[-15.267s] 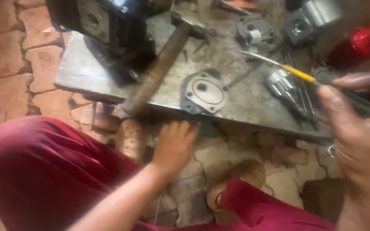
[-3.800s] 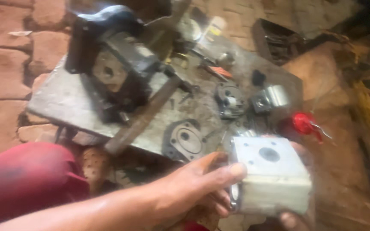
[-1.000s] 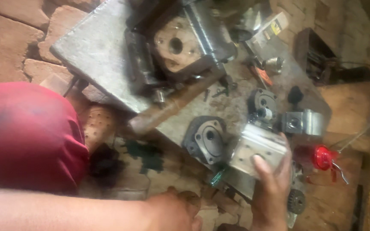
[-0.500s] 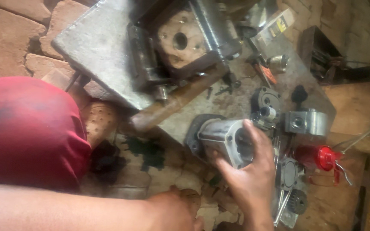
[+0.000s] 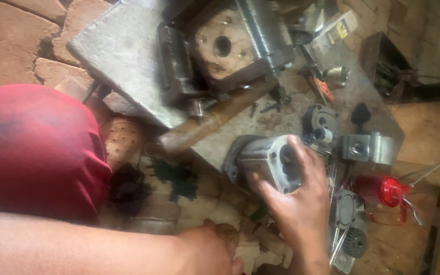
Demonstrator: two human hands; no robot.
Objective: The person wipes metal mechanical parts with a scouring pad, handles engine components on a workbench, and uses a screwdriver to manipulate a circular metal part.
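Observation:
My right hand [image 5: 295, 206] grips a grey aluminium pump housing [image 5: 268, 158] at the near edge of the metal slab [image 5: 123, 48]. The thumb and fingers wrap its open end, where a dark bore shows. The housing lies on its side over a dark round flange. My left arm runs along the bottom of the view. My left hand [image 5: 214, 250] is low over the paving near the bottom edge, its fingers hidden.
A big dark pump body [image 5: 225, 46] and a rusty hammer handle [image 5: 215, 119] lie on the slab. A small flange part [image 5: 321, 119], an aluminium block [image 5: 368, 147], a red oil can [image 5: 389, 189], a cover plate [image 5: 345, 208] and a gear [image 5: 355, 243] sit right. My red-clad knee [image 5: 31, 147] is left.
My right hand has shifted the aluminium housing leftwards onto the dark flange and turned it, so its open bore now shows. My left hand has hardly moved.

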